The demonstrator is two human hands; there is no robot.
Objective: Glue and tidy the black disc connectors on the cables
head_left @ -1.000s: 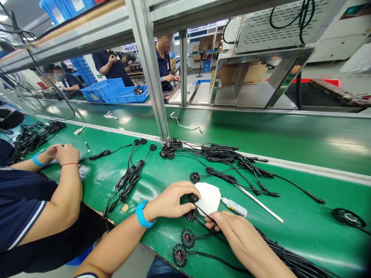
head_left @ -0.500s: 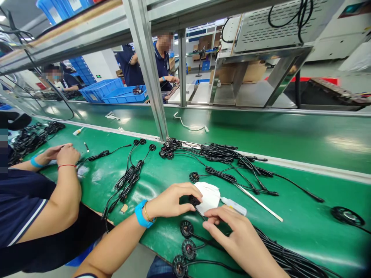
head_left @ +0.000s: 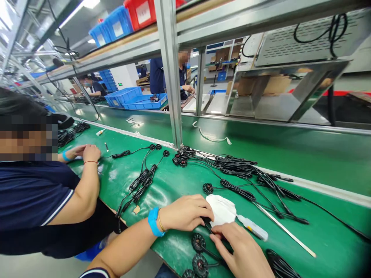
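Observation:
My left hand (head_left: 187,212), with a blue wristband, is curled over a small black round part at the edge of a white cloth pad (head_left: 222,209); the part is mostly hidden under my fingers. My right hand (head_left: 242,253) pinches the black cable leading from that part. Several black round speaker parts (head_left: 198,242) on cables lie just below my hands at the near table edge. A small glue bottle (head_left: 252,229) lies to the right of the pad, beside a thin white stick (head_left: 285,231).
Bundled black cables (head_left: 240,166) and more round parts (head_left: 181,159) lie on the green table (head_left: 319,231). A cable bundle (head_left: 142,181) lies left. A co-worker in a dark shirt (head_left: 31,193) sits at my left with hands on the table. A metal post (head_left: 174,77) rises behind.
The view has swung up and left, so the co-worker fills more of the left side. My hands stay together at the pad; the right hand has closed in on the cable.

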